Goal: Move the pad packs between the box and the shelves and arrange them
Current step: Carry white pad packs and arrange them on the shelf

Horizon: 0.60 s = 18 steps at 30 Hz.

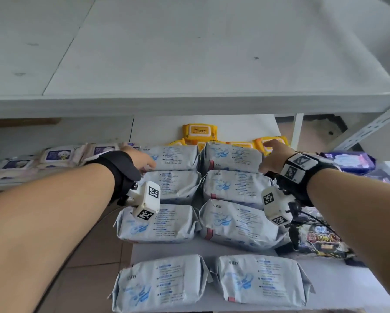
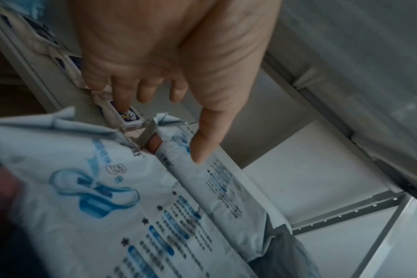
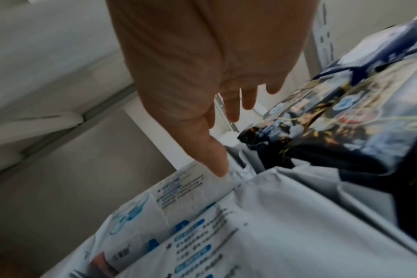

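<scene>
Several pale blue-grey pad packs lie in two columns on the white shelf [image 1: 347,288], from a front pair [image 1: 162,283] to a back pair [image 1: 176,158]. My left hand [image 1: 142,161] reaches to the left end of the back left pack [image 2: 217,180], fingers straight, thumb [image 2: 207,135] touching its top. At the right end of the back right pack [image 1: 231,158] my right hand [image 1: 272,158] is spread, thumb [image 3: 214,158] just above that pack [image 3: 179,188]. Neither hand grips anything.
Orange wipe packs [image 1: 199,132] lie behind the pad packs. Cream and purple packs [image 1: 58,155] fill the shelf to the left. Dark printed packs [image 1: 320,238] and a purple pack [image 1: 349,161] sit on the right. An upper shelf board [image 1: 189,102] overhangs. A slotted upright [image 1: 370,129] stands at the right.
</scene>
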Motion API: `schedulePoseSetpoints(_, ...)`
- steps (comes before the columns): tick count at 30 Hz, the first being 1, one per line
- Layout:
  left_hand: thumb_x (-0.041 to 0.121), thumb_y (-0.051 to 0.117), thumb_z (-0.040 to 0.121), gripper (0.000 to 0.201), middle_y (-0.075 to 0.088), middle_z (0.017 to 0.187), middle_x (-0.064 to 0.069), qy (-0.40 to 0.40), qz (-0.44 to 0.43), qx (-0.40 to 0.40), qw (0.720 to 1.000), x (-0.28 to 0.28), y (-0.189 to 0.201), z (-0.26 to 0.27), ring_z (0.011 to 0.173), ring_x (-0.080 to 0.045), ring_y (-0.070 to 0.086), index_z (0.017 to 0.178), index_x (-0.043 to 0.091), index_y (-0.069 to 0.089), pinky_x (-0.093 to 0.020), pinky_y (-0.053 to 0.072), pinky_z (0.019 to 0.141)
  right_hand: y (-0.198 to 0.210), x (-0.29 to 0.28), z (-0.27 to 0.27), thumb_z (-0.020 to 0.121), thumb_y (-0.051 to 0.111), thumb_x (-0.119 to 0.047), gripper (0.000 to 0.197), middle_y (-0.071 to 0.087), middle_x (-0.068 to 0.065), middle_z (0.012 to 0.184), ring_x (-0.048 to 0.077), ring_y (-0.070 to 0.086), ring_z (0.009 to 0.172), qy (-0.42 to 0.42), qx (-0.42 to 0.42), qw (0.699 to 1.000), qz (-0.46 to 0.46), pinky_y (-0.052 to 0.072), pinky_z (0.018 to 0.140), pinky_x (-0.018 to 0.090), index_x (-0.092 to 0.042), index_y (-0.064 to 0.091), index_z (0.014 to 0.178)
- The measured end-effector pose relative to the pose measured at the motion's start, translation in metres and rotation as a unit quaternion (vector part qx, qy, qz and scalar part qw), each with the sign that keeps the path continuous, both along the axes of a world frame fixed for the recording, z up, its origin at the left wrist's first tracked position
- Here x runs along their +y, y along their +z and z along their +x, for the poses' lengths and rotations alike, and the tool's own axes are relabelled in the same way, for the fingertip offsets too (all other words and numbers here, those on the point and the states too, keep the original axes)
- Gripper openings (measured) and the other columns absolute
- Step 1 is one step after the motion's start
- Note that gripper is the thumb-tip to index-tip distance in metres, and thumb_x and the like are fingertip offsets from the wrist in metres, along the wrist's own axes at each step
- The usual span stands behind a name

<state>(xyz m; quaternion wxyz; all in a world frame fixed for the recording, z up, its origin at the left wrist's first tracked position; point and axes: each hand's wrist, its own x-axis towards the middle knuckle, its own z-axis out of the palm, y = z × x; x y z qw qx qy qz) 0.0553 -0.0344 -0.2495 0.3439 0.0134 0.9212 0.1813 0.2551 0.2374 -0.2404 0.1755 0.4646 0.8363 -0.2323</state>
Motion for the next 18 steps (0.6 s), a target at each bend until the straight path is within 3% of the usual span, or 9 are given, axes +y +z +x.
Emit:
schedulePoseSetpoints(2,0.021,0.074,0.075,0.064,0.059,0.118,-0.016,-0.016,-0.032,-0.004,0.999,0.007,-0.007,-0.007,0.096,-0.024,0.057,0.128,-0.003,0.048,-0.03,0.046,0.078,-0.009,0.001,-0.011,0.068,0.076,-0.013,0.089,0.052,0.008,0.134,0.033,0.05,0.12,0.029,-0.036,0.999,0.01,0.049,0.095,0.041,-0.027,0.032,0.144)
schedulePoseSetpoints(5,0.019,0.074,0.069,0.09,0.047,0.128,-0.016,-0.028,-0.057,-0.001,0.998,0.016,-0.015,-0.014,0.11,-0.03,0.054,0.142,0.001,0.025,-0.03,0.049,0.083,-0.021,0.001,-0.024,0.069,0.074,-0.014,0.09,0.047,0.008,0.137,0.032,0.038,0.129,0.059,-0.087,0.994,0.032,0.039,0.098,0.038,-0.03,0.029,0.145)
schedulePoseSetpoints(8,0.015,0.072,0.062,0.098,0.044,0.131,-0.017,-0.059,-0.068,-0.01,0.996,0.02,-0.018,-0.022,0.108,-0.033,0.056,0.144,0.004,0.021,-0.041,0.053,0.088,-0.029,-0.004,-0.034,0.069,0.074,-0.016,0.093,0.042,0.009,0.138,0.034,0.034,0.132,0.091,-0.122,0.987,0.044,0.036,0.102,0.042,-0.028,0.022,0.146)
schedulePoseSetpoints(10,0.011,0.069,0.062,0.087,0.05,0.123,-0.015,-0.084,-0.075,-0.012,0.993,0.024,-0.017,-0.028,0.103,-0.03,0.057,0.137,0.0,0.029,-0.034,0.054,0.078,-0.031,-0.006,-0.039,0.065,0.078,-0.02,0.102,0.036,0.011,0.139,0.035,0.033,0.131,0.121,-0.144,0.981,0.047,0.036,0.1,0.044,-0.028,0.018,0.146)
schedulePoseSetpoints(12,0.006,0.065,0.064,0.075,0.056,0.107,-0.014,-0.096,-0.061,-0.02,0.993,0.027,-0.016,-0.033,0.088,-0.024,0.059,0.132,-0.002,0.034,-0.025,0.046,0.058,-0.033,-0.007,-0.042,0.06,0.081,-0.019,0.103,0.035,0.011,0.133,0.035,0.042,0.122,0.138,-0.153,0.978,0.043,0.039,0.091,0.043,-0.027,0.019,0.142)
schedulePoseSetpoints(13,0.004,0.065,0.067,0.069,0.058,0.098,-0.013,-0.1,-0.049,-0.029,0.993,0.027,-0.016,-0.036,0.08,-0.023,0.059,0.13,-0.002,0.036,-0.022,0.041,0.053,-0.034,-0.008,-0.043,0.058,0.081,-0.018,0.1,0.037,0.009,0.126,0.033,0.047,0.114,0.14,-0.148,0.978,0.038,0.038,0.087,0.042,-0.025,0.022,0.139)
schedulePoseSetpoints(16,0.002,0.061,0.072,0.042,0.065,0.089,-0.019,-0.136,-0.057,-0.055,0.988,0.029,-0.015,-0.044,0.077,-0.029,0.067,0.112,-0.003,0.048,-0.022,0.04,0.055,-0.038,-0.007,-0.05,0.056,0.08,-0.019,0.091,0.046,0.004,0.112,0.028,0.052,0.103,0.135,-0.118,0.983,0.03,0.037,0.093,0.043,-0.02,0.03,0.132)
schedulePoseSetpoints(18,0.002,0.063,0.072,0.035,0.066,0.092,-0.021,-0.164,-0.075,-0.067,0.981,0.03,-0.011,-0.048,0.08,-0.03,0.067,0.104,-0.002,0.048,-0.027,0.043,0.06,-0.039,-0.004,-0.054,0.056,0.081,-0.018,0.089,0.051,0.002,0.106,0.025,0.054,0.095,0.126,-0.089,0.988,0.012,0.045,0.081,0.037,-0.018,0.034,0.131)
